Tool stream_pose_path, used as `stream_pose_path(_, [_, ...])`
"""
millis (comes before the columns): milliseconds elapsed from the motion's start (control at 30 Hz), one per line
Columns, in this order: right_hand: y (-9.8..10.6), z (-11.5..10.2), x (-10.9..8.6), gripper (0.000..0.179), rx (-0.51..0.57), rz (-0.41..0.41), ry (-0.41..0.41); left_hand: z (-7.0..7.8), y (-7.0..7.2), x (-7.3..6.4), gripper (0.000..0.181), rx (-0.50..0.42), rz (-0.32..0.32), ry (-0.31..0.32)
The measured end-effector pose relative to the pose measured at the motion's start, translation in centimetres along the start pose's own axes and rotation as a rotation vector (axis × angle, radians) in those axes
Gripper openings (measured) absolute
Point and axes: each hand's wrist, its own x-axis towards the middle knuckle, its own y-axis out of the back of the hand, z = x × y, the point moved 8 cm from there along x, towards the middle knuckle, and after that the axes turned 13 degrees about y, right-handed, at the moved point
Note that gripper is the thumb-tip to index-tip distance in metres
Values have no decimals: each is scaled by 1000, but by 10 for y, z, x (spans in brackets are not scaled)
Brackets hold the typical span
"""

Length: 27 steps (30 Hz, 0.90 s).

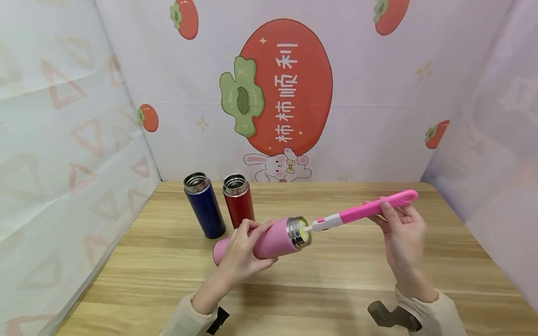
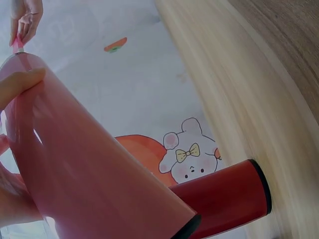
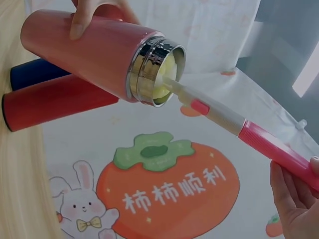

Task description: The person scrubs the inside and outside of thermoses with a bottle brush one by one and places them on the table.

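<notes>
My left hand point(image 1: 245, 249) grips a pink vacuum flask point(image 1: 275, 240) round its body and holds it tilted, mouth towards the right. The flask has no lid, and its bare metal neck point(image 3: 149, 69) shows in the right wrist view. In my right hand point(image 1: 401, 233) a bottle brush point(image 1: 361, 213) with a pink and white handle is pinched between thumb and fingers. Its yellow sponge head point(image 3: 164, 74) sits inside the flask's mouth, with only the outer end showing. The left wrist view shows the flask's side point(image 2: 94, 149) and dark base close up.
Behind the pink flask stand a blue flask point(image 1: 206, 207) and a red flask point(image 1: 238, 200), both upright and lidless, on the wooden table point(image 1: 336, 280). A printed cloth backdrop point(image 1: 370, 116) rises at the table's far edge and along both sides.
</notes>
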Motion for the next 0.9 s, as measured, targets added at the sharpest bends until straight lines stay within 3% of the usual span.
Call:
stream_pose_path(267, [22, -9, 5, 10, -44, 142, -29, -2, 2, 0, 73, 44, 15, -12])
stream_pose_path(467, [20, -5, 5, 8, -33, 135, -49, -4, 0, -1, 74, 52, 17, -15])
stream_pose_path(900, [11, 5, 0, 7, -105, 139, -53, 2, 0, -2, 71, 86, 90, -39])
